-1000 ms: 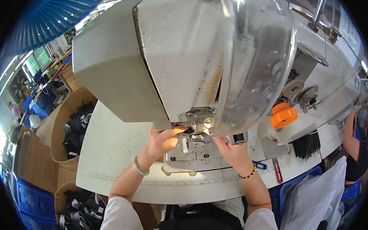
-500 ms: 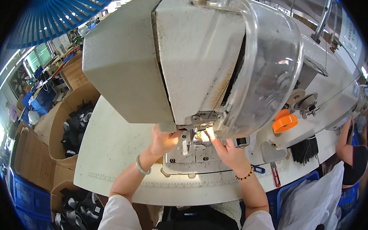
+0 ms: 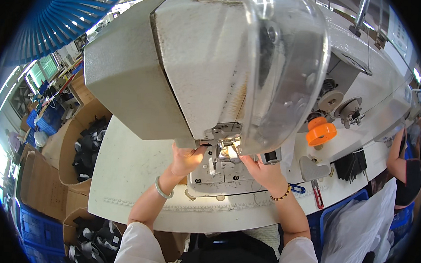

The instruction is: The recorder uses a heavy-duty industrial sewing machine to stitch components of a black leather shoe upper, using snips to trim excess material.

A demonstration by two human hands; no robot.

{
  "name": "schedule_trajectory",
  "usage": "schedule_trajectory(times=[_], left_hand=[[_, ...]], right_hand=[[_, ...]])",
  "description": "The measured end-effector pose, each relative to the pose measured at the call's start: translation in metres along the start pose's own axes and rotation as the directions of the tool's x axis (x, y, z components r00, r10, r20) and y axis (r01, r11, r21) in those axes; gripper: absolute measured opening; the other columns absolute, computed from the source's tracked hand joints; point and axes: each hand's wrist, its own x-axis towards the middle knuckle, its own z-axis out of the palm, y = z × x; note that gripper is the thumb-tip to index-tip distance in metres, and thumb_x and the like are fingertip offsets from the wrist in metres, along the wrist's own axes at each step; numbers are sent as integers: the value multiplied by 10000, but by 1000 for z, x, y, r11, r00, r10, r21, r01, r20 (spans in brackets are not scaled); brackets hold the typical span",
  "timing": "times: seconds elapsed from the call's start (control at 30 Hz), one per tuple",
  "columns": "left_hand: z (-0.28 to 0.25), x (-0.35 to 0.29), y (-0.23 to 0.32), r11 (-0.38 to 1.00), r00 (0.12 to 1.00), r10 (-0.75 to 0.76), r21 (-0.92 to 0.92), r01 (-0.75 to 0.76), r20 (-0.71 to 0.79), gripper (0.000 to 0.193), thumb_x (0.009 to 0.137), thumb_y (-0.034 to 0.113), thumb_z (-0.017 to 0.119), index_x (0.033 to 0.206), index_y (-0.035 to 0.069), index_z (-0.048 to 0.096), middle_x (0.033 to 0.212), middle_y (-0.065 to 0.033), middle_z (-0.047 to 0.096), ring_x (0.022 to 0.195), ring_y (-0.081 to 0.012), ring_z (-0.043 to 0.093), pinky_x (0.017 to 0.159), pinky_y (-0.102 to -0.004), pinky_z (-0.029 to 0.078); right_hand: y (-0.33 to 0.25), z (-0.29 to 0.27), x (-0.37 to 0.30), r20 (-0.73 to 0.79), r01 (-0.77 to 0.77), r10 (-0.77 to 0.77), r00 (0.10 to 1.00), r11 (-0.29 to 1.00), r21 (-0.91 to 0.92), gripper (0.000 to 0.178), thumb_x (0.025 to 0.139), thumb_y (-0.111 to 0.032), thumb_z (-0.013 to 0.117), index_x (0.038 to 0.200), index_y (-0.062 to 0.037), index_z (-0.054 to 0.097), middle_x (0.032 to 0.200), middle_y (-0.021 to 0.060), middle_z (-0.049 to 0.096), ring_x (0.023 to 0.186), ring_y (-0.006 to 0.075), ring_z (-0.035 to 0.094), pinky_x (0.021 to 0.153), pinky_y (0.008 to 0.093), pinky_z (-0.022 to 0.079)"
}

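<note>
Both hands are raised to the lit needle area (image 3: 228, 152) of a large grey-white sewing machine (image 3: 199, 60). My left hand (image 3: 186, 159) is at the left of the presser foot, its fingers bent and partly hidden by the machine head. What it grips, if anything, is out of sight. On the other side my right hand (image 3: 265, 174) is closed, thumb and fingertips drawn together close to the needle. Any piece between them is too hidden to name. Below the hands lies the metal bed plate (image 3: 217, 187).
An orange tape roll (image 3: 321, 131) hangs on the machine's right. Red-handled snips (image 3: 317, 195), a blue-handled tool (image 3: 297, 188) and black strips (image 3: 351, 166) lie on the white table (image 3: 124, 174). Cartons (image 3: 69, 149) of black-grey pieces stand left; another person's arm (image 3: 397, 158) shows far right.
The view has shifted slightly, so the machine head sits further left. My right fingertips have drawn back a little from the needle; my left hand stays nearly in place.
</note>
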Motion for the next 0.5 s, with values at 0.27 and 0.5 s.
schedule_trajectory(times=[0.27,0.5], left_hand=[[-2,5,7,997,999,37,67,-37,7,208,579,-103,593,724,23,674,635,-85,614,544,-182,576,503,-260,442],[-1,3,5,998,999,45,50,-44,-16,200,582,-99,608,725,22,678,615,-84,609,532,-171,575,496,-262,442]], right_hand=[[1,8,11,-197,151,-142,970,988,28,181,616,-43,656,768,-14,563,680,78,523,616,256,489,514,337,398],[5,8,8,-171,157,-154,973,988,5,165,627,-37,648,698,-21,500,643,76,476,589,256,460,495,334,375]])
